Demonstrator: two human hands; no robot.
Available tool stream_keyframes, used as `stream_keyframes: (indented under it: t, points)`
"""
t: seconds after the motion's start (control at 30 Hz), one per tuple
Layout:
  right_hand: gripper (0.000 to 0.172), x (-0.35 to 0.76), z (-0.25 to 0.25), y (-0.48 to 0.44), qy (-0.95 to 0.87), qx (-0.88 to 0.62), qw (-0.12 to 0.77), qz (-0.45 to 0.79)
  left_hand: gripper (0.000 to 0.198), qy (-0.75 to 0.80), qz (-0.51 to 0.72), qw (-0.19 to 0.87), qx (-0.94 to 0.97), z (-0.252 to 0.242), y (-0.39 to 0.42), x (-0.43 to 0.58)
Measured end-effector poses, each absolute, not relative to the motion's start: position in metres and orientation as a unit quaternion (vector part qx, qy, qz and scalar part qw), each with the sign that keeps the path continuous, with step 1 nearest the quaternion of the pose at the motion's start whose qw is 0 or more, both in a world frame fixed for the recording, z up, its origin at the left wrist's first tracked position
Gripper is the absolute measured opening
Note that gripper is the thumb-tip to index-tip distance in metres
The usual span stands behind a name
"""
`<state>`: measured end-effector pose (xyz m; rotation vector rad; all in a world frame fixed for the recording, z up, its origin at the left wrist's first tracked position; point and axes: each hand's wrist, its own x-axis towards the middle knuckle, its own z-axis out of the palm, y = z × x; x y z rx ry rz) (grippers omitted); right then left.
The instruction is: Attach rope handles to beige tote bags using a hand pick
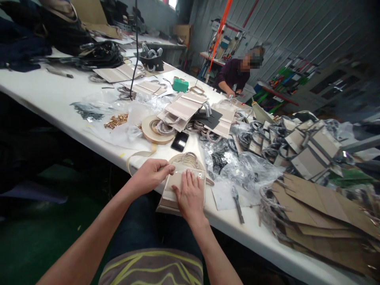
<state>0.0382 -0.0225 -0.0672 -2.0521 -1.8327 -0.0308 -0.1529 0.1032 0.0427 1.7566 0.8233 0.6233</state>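
Observation:
A beige bag panel with a wrapped handle at its far end lies at the table's front edge, partly overhanging. My right hand rests flat on it, fingers stretched out. At the panel's upper left corner my left hand is closed in a pinch; whatever is between its fingertips is too small to make out. A small metal piece shows near the upper right corner. Just behind are a roll of beige tape, its loose end hanging over the edge, and a black phone.
Stacked beige panels lie beyond the phone. Plastic bags holding dark parts, a grey tool and brown panels are to the right. Gold pieces lie left. A co-worker bends over the far side.

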Motion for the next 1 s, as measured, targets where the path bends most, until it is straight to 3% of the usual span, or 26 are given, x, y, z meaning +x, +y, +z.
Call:
stream_keyframes:
  t: [0.2,0.43,0.63,0.9,1.0]
  points:
    - [0.074,0.044,-0.069,-0.018,-0.678,-0.713,0.179,-0.023,0.046,0.333,0.236,0.522,0.749,0.029,0.081,-0.151]
    - [0.062,0.044,-0.065,-0.023,-0.705,-0.680,0.174,-0.103,0.045,0.340,0.266,0.530,0.730,0.024,0.065,-0.147]
    - [0.048,0.054,-0.033,-0.050,-0.703,-0.678,0.193,-0.094,0.044,0.358,0.271,0.544,0.708,0.015,0.054,-0.149]
    - [0.062,0.066,-0.050,-0.040,-0.718,-0.673,0.157,-0.082,0.047,0.376,0.263,0.527,0.715,0.010,0.047,-0.137]
    - [0.060,0.072,-0.048,-0.040,-0.729,-0.660,0.171,-0.062,0.045,0.398,0.269,0.500,0.720,0.007,0.048,-0.137]
